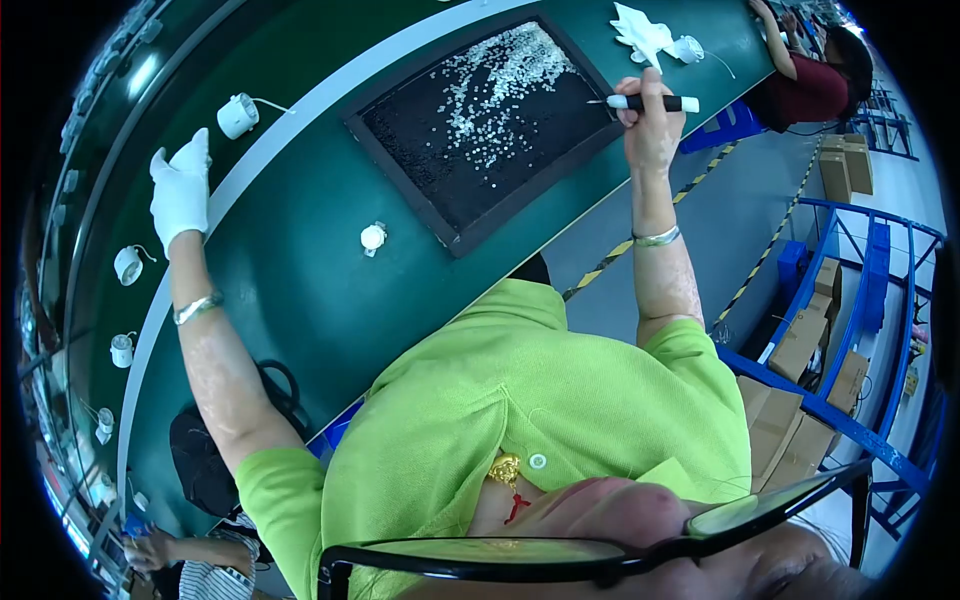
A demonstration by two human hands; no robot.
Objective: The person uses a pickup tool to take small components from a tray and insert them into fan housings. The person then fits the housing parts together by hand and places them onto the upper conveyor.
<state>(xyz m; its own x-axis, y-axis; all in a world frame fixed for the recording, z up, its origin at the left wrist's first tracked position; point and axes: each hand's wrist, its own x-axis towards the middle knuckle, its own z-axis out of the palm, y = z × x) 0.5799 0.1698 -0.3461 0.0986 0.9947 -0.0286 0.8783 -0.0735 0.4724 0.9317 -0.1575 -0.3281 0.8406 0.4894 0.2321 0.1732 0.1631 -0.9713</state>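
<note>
My left hand (182, 190), in a white glove, reaches over the line at the left with fingers stretched and thumb apart, holding nothing. Just beyond it lies a white cylindrical housing (238, 116) with a short wire. My bare right hand (652, 128) grips a black-and-white pen-shaped tool (655, 103) with a thin metal tip pointing left; its exact kind is unclear. The tip is over the right rim of a dark tray (455, 240), which holds many small clear pieces (510, 75). A small white round part (373, 237) rests on the green table between my hands.
A crumpled white cloth or glove (642, 35) and another wired housing (688, 50) lie at the far right. More housings (128, 264) stand along the left. A black bag (200, 460) is beside my left arm. Co-workers sit at upper right (815, 85) and lower left (215, 565).
</note>
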